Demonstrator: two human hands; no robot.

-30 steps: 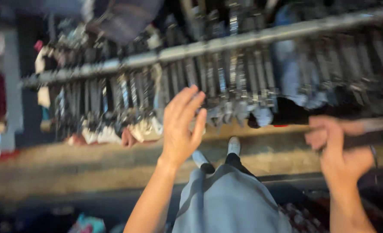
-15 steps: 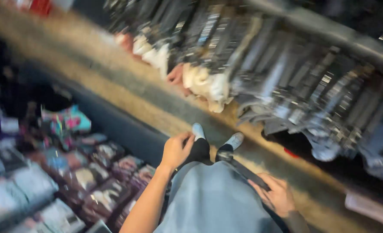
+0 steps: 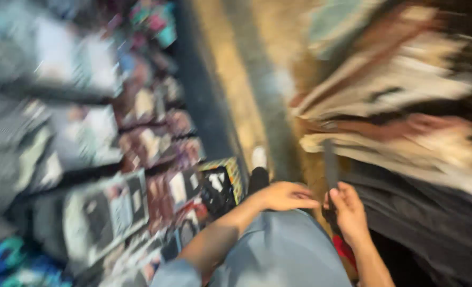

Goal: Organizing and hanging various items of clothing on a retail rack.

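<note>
Both hands have come together low in front of the person since a moment ago, when the left rested by the hip and the right hung lower at the side; the view has swung too, so the hanging clothes now fill the right.

The right hand [image 3: 347, 210] is curled around a thin dark strap-like thing [image 3: 330, 162] that rises upright from the fist toward the clothes; blur hides what it is. The left hand [image 3: 283, 195] lies flat and palm down just beside it, fingers stretched toward the right fist, its grip slack and holding nothing that I can see.

Pale, brown and dark garments [image 3: 400, 111] hang to the right. Stacks of packaged goods [image 3: 140, 186] lie on the left, with a tan floor strip [image 3: 236, 95] between. One shoe [image 3: 259, 157] shows above the grey skirt [image 3: 283, 250].
</note>
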